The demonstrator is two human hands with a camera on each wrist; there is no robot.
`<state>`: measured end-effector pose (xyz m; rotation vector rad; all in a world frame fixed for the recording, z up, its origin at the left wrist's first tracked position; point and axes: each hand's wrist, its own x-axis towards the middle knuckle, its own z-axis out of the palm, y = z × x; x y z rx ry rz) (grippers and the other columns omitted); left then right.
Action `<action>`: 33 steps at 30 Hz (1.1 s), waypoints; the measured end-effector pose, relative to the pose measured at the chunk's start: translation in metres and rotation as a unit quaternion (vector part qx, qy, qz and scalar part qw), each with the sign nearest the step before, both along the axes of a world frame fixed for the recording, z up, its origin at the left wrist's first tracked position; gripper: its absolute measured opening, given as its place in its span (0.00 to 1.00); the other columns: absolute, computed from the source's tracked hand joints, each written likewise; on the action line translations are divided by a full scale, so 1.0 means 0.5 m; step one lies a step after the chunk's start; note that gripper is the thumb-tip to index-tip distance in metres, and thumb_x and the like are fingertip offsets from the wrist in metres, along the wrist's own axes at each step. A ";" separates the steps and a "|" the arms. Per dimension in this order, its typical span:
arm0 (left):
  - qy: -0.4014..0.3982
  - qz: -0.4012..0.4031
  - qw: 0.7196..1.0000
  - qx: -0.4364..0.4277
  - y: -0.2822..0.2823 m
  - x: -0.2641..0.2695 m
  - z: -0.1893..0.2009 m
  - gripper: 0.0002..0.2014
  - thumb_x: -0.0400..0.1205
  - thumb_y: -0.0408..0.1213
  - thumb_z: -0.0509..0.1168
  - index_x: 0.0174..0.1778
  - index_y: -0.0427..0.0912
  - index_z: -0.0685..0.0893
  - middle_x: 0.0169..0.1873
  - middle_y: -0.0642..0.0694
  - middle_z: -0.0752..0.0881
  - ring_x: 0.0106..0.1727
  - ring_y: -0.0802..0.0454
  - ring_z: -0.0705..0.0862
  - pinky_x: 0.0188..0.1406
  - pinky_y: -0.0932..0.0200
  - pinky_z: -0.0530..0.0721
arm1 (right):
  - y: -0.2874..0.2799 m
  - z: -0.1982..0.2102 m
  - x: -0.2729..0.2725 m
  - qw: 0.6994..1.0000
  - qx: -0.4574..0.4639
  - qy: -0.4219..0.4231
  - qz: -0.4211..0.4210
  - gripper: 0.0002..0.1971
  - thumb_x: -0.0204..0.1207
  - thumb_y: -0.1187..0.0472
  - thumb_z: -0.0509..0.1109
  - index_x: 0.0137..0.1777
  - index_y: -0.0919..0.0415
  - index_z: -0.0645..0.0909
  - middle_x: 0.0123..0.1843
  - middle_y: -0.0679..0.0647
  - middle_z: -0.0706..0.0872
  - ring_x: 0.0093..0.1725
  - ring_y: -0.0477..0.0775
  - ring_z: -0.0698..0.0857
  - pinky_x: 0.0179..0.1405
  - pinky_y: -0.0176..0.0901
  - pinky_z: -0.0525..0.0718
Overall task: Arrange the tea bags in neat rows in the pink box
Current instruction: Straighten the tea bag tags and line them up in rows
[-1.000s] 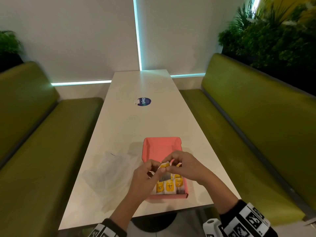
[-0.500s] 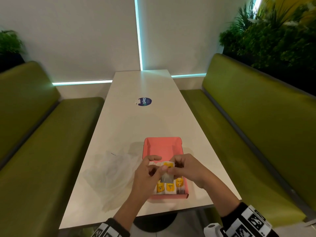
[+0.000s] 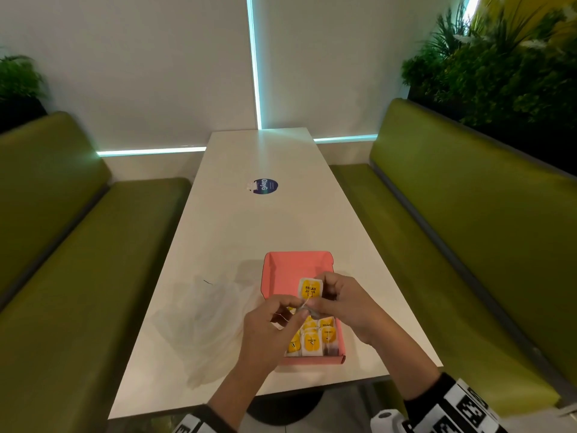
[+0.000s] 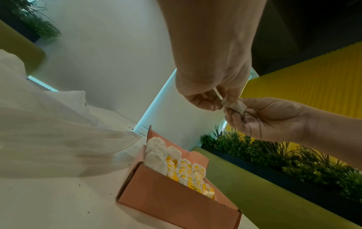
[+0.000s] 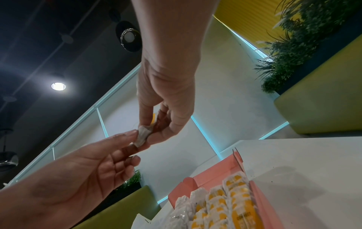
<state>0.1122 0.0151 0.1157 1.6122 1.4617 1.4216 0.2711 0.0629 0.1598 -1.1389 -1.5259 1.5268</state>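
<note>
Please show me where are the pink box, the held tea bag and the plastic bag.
pink box (image 3: 296,265): head view, bare inner floor.
held tea bag (image 3: 309,289): head view, yellow tag.
plastic bag (image 3: 199,320): head view, crumpled middle.

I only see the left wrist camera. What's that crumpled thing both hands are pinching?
Observer: A tea bag. The head view shows its yellow tag, which reads RELAX, in the right hand.
Operator: Is the pink box full?
Observer: No. From the head view, the far end of the pink box is bare.
Operator: What else is on the table?
Observer: A round blue sticker, farther along the table.
</note>
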 end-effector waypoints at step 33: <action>0.042 0.003 0.999 0.027 0.006 -0.004 -0.032 0.05 0.76 0.48 0.64 0.43 0.56 0.85 0.38 0.60 0.88 0.42 0.61 0.86 0.40 0.65 0.86 | -0.001 -0.001 -0.021 0.988 -0.090 0.084 -0.099 0.06 0.74 0.71 0.70 0.50 0.70 0.80 0.36 0.56 0.85 0.31 0.46 0.84 0.30 0.34 0.82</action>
